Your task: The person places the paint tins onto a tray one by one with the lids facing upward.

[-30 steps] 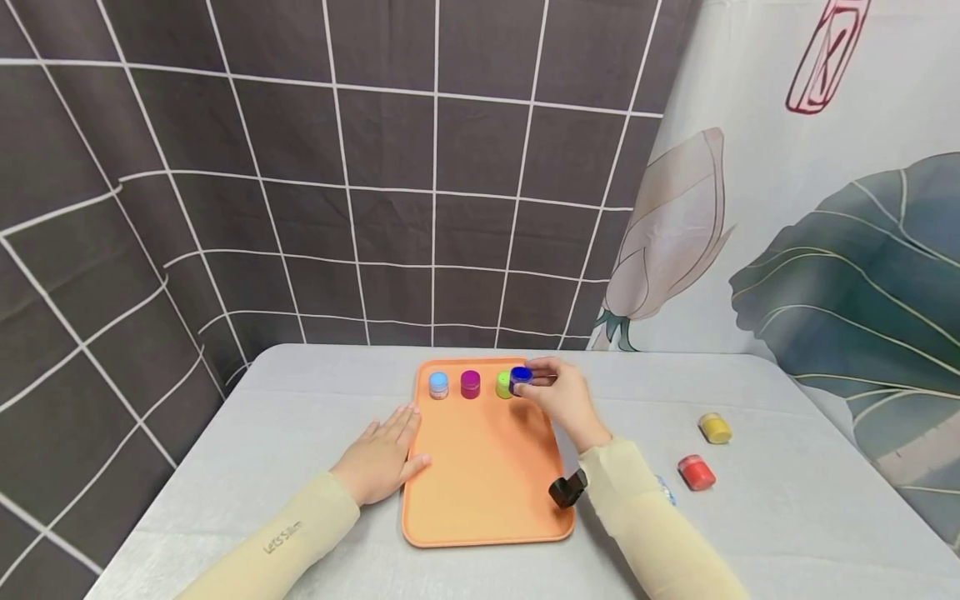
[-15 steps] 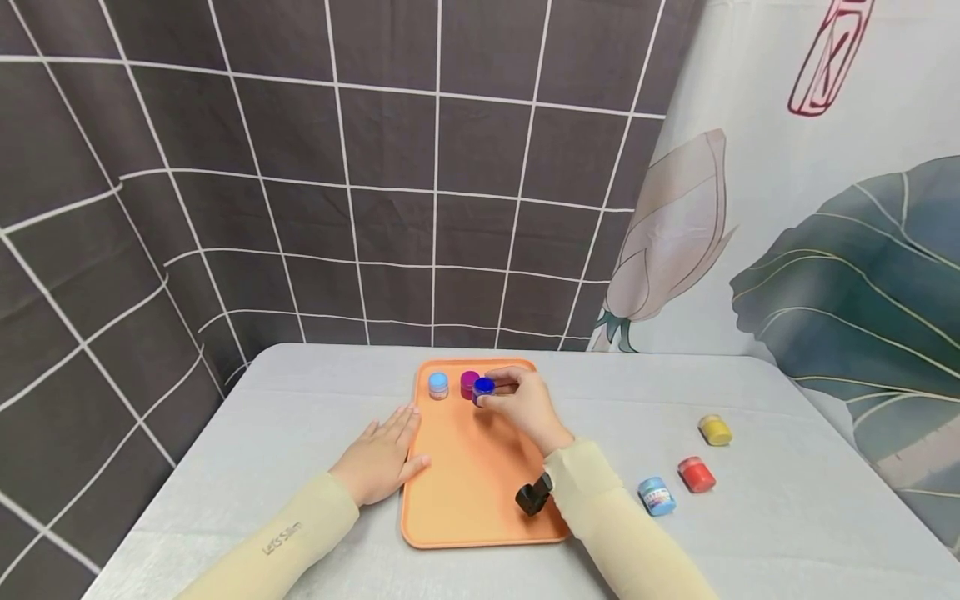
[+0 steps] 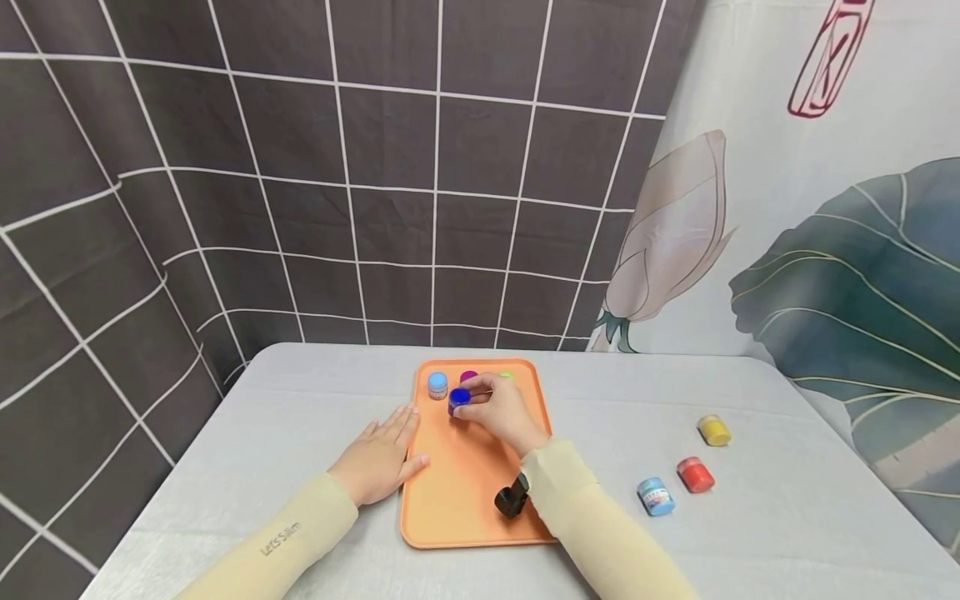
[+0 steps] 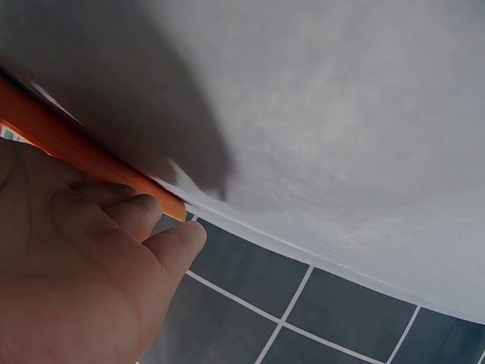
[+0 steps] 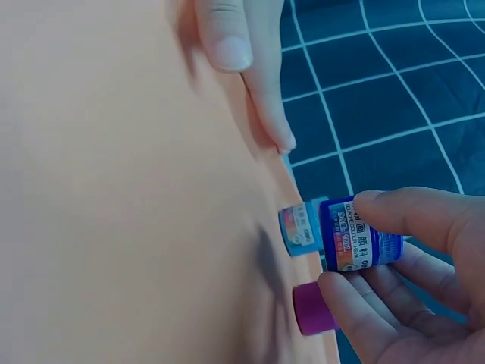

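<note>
Currently | my right hand [image 3: 501, 410] pinches dark blue paint jar [image 3: 459, 400] by its sides | light, rigid, likely slick | my left hand [image 3: 381, 456] flat, fingers straight, against orange tray [image 3: 465, 500]

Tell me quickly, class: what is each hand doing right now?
Left hand: open, fingers straight, resting flat on the table against the orange tray.
Right hand: closed, pinching the dark blue paint jar above the tray.
</note>
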